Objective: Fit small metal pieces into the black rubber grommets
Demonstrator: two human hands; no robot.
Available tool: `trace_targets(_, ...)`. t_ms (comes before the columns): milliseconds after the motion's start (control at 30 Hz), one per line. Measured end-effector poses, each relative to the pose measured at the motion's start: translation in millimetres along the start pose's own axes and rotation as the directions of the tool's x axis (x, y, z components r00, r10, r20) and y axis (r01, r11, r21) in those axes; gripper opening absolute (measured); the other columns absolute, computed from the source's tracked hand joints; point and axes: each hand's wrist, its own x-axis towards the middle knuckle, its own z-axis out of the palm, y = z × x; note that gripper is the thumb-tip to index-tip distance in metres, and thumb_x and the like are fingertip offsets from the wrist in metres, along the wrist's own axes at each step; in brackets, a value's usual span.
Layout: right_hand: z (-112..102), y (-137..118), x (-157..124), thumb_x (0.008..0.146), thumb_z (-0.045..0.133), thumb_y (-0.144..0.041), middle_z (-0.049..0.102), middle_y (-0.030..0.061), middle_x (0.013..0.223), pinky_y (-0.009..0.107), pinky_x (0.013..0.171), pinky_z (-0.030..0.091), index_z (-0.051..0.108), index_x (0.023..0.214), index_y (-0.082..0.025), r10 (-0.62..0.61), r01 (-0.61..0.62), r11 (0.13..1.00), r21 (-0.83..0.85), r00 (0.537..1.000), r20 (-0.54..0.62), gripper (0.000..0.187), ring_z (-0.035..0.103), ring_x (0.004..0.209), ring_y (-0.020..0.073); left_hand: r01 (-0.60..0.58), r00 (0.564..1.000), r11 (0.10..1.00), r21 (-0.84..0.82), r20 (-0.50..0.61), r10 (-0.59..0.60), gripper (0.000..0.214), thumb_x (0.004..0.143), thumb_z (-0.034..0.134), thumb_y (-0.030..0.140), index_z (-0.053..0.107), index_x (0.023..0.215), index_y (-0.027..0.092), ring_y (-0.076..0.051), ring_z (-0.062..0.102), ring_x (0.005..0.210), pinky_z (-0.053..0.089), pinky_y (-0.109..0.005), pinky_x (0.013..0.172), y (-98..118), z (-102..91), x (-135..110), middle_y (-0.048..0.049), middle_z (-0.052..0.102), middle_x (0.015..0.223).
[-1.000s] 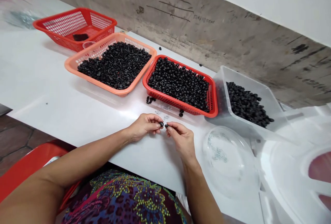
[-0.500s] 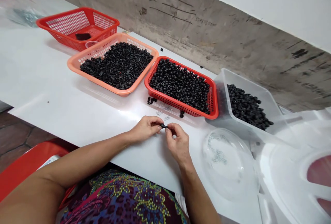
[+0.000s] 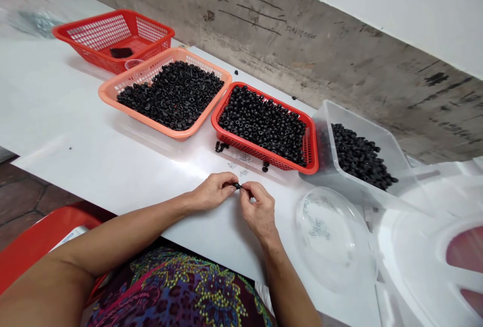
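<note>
Between my two hands is a small black plastic part (image 3: 237, 185), held just above the white table (image 3: 211, 236). My left hand (image 3: 217, 189) pinches its left end between thumb and fingertips. Thumb and forefinger of my right hand (image 3: 258, 205) are closed on its right end. Fingertips cover much of the part, so its exact shape is hard to see. Small shiny metal pieces (image 3: 243, 172) lie on the table just beyond my fingers. The red basket (image 3: 264, 155) behind them is full of round black parts with holes.
An orange basket (image 3: 107, 96) of small black pieces stands left of centre, with a red basket (image 3: 81, 55) behind it. To the right are a clear bin (image 3: 328, 158) of black parts and a clear round dish (image 3: 339, 266) holding tiny metal pieces. A wall runs along the back.
Both hands have come slightly closer together around the black part, and less of it shows between the fingertips. The baskets and bin stay in place.
</note>
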Motion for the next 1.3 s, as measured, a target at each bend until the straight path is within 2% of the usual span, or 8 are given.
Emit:
trace_targets(200,-1,2,0,0.077,0.051,-0.018,0.062,0.0018,0.068,0.024,0.058,0.046,0.06,0.072,-0.019,0.117,-0.12,0.991,0.061,0.992,0.051,0.01,0.056,0.06,0.0131,0.0,0.997,0.99,0.138,0.072,-0.01,0.013,0.077,0.05,0.016,0.058,0.087,0.016,-0.01,0.045,0.063,0.035,-0.023,0.06,2,-5.0,-2,0.0027,0.052,0.067)
trace_targets(367,-7,4,5,0.07,0.06,-0.023,0.059,-0.0011,0.057,0.022,0.046,0.042,0.063,0.069,-0.017,0.371,-0.433,0.847,0.309,0.897,0.242,0.007,0.051,0.048,0.0103,0.062,0.989,0.998,0.013,0.136,-0.063,0.01,0.076,0.05,0.017,0.057,0.082,0.013,-0.008,0.04,0.054,0.031,-0.021,0.052,8,-6.9,-3,0.0049,0.046,0.058)
trace_targets(500,-7,6,8,0.068,0.063,-0.025,0.06,-0.0015,0.054,0.022,0.045,0.042,0.062,0.07,-0.016,0.412,-0.528,0.746,0.406,0.845,0.34,0.009,0.051,0.046,0.0104,0.12,0.982,0.992,-0.04,0.153,-0.112,0.01,0.075,0.052,0.019,0.057,0.08,0.013,-0.007,0.04,0.049,0.031,-0.022,0.05,8,-7.0,-3,0.0053,0.046,0.054)
trace_targets(600,-4,6,7,0.069,0.061,-0.024,0.058,-0.0018,0.053,0.022,0.045,0.041,0.061,0.069,-0.016,0.393,-0.504,0.781,0.368,0.855,0.338,0.008,0.05,0.046,0.0104,0.089,0.986,0.996,0.025,0.137,-0.091,0.008,0.074,0.051,0.016,0.058,0.078,0.013,-0.008,0.041,0.052,0.032,-0.022,0.052,6,-7.2,-3,0.0047,0.047,0.056)
trace_targets(767,3,2,1,0.072,0.053,-0.019,0.061,0.0013,0.065,0.024,0.056,0.042,0.062,0.07,-0.017,0.21,-0.242,0.955,0.174,0.96,0.184,0.009,0.052,0.058,0.0121,0.009,0.994,0.983,0.184,0.105,-0.028,0.016,0.075,0.047,0.013,0.062,0.083,0.012,-0.01,0.048,0.065,0.038,-0.024,0.062,3,-7.5,-3,0.0001,0.057,0.069)
trace_targets(867,2,2,2,0.072,0.054,-0.018,0.061,0.0016,0.066,0.025,0.058,0.043,0.062,0.069,-0.018,0.193,-0.226,0.956,0.185,0.965,0.179,0.009,0.053,0.06,0.0128,-0.002,0.994,0.978,0.209,0.104,-0.02,0.019,0.076,0.046,0.012,0.062,0.086,0.012,-0.012,0.05,0.069,0.04,-0.025,0.065,5,-7.9,-5,-0.0019,0.06,0.074)
trace_targets(1133,-7,24,9,0.064,0.074,-0.024,0.063,-0.0001,0.061,0.025,0.05,0.045,0.065,0.073,-0.017,0.284,-0.565,0.511,0.648,0.822,0.493,0.015,0.054,0.049,0.0113,-0.077,0.985,0.991,0.114,0.161,0.058,0.017,0.08,0.045,0.014,0.061,0.085,0.014,-0.012,0.053,0.074,0.041,-0.026,0.07,15,-7.2,-9,-0.0023,0.062,0.08)
trace_targets(1300,-5,21,9,0.066,0.073,-0.026,0.063,-0.0006,0.058,0.023,0.048,0.043,0.065,0.073,-0.017,0.345,-0.58,0.523,0.624,0.814,0.467,0.015,0.053,0.047,0.0098,-0.028,0.989,0.983,0.181,0.146,0.002,0.014,0.08,0.045,0.016,0.059,0.085,0.014,-0.01,0.047,0.065,0.037,-0.024,0.061,13,-7.2,-8,0.0005,0.055,0.07)
